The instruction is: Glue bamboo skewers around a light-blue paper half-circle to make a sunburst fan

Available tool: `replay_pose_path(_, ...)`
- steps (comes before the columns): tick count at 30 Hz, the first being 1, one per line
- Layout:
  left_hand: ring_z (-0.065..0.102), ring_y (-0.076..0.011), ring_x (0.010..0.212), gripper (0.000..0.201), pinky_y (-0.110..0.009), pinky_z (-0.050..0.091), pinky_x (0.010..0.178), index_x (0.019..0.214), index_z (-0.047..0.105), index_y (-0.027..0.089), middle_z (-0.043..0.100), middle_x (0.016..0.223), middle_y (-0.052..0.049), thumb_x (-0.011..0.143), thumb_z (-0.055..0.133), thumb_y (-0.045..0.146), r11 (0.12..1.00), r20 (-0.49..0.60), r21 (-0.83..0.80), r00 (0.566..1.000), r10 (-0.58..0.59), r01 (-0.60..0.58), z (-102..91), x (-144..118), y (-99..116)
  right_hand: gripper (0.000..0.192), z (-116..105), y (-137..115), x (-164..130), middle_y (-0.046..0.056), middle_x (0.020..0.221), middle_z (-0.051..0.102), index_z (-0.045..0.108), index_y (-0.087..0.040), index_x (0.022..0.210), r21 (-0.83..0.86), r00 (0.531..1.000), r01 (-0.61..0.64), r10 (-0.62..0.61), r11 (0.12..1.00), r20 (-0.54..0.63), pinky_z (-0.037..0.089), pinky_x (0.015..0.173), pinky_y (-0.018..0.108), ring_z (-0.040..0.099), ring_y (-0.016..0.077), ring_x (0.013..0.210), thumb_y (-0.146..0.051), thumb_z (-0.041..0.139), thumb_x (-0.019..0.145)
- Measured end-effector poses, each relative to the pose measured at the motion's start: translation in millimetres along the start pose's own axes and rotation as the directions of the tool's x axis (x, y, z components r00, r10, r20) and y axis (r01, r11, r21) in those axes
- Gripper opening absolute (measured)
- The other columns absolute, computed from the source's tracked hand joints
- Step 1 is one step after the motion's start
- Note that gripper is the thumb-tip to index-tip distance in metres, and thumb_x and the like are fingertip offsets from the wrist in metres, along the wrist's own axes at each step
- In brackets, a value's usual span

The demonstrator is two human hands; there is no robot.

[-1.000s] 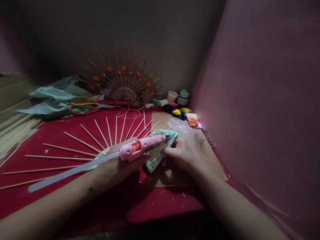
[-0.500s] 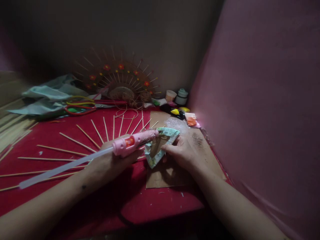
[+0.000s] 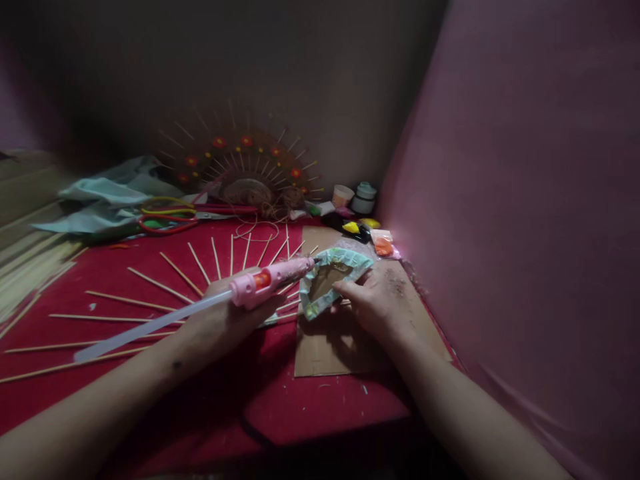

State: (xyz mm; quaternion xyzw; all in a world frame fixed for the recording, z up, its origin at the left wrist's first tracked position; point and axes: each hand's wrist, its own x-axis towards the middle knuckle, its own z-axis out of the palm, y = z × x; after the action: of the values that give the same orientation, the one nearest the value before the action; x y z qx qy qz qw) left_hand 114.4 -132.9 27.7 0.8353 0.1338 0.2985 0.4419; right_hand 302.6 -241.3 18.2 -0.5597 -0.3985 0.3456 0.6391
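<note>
1. Two bare hands are both gripping: the left hand (image 3: pixel 227 313) is wrapped around a pink glue gun (image 3: pixel 273 280), just off the left edge of the cardboard sheet (image 3: pixel 325 357); whether its trigger is pressed, I cannot tell.
2. The right hand (image 3: pixel 375 300) pinches a roughly triangular piece (image 3: pixel 345 257), thumb on its near face, above the cardboard sheet.
3. That piece has a pale turquoise, folded-looking rim around a brown middle. The gun's nozzle is at the rim's upper left; whether they touch is unclear.
4. A translucent glue stick (image 3: pixel 150 327) juts from the back of the gun, pointing away from the cardboard sheet, over thin wooden sticks (image 3: pixel 165 287).
5. These sticks fan out on the red table cover (image 3: pixel 310 420), mostly left of the cardboard sheet, their inner ends largely hidden by the left hand.
6. At the cardboard's far right corner lie a packet with orange contents (image 3: pixel 384 247) and a yellow one (image 3: pixel 351 227); behind them stand a small cup (image 3: pixel 343 195) and a lidded jar (image 3: pixel 365 200).
7. Beyond the cardboard's far left corner are loose twine (image 3: pixel 257 231), scissors (image 3: pixel 170 225), turquoise cloth (image 3: pixel 107 192) and a flower-decorated half-round fan (image 3: pixel 245 190).
</note>
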Motion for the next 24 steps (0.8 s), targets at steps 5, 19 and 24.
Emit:
replay_pose_path(5, 0.051, -0.0269, 0.134, 0.046, -0.037, 0.038, 0.116, 0.134, 0.061, 0.026, 0.058, 0.142, -0.004, 0.090, 0.063, 0.037, 0.999, 0.012, -0.029, 1.000, -0.021, 0.021, -1.2, 0.4, -1.1, 0.016, -3.0, 8.3, 4.1, 0.001, 0.068, 0.069, 0.067, -0.018, 0.081, 0.074, 0.999, 0.037, -0.037, 0.997, -0.001, 0.051, 0.046, 0.026, 0.059, 0.0134, 0.051, -0.018, 0.063, 0.066)
replay_pose_path(19, 0.048, -0.0261, 0.136, 0.047, -0.036, 0.037, 0.118, 0.136, 0.058, 0.027, 0.055, 0.145, -0.002, 0.091, 0.061, 0.040, 0.999, -0.012, -0.020, 0.999, -0.036, 0.035, -5.1, 0.6, 5.9, 0.017, -3.4, 9.0, 5.2, -0.001, 0.066, 0.067, 0.067, -0.018, 0.084, 0.126, 1.000, 0.020, -0.019, 0.992, -0.005, 0.051, 0.045, 0.025, 0.059, 0.0132, 0.050, -0.017, 0.064, 0.067)
replay_pose_path(24, 0.055, -0.0285, 0.130, 0.048, -0.035, 0.044, 0.113, 0.134, 0.061, 0.026, 0.061, 0.139, -0.003, 0.089, 0.060, 0.045, 0.998, -0.011, 0.055, 1.000, -0.029, 0.030, -1.0, 0.4, 1.0, 0.023, -5.0, 15.1, 6.7, -0.001, 0.069, 0.068, 0.068, -0.019, 0.090, 0.169, 1.000, 0.027, -0.029, 0.985, 0.010, 0.050, 0.046, 0.026, 0.060, 0.0140, 0.051, -0.017, 0.066, 0.067)
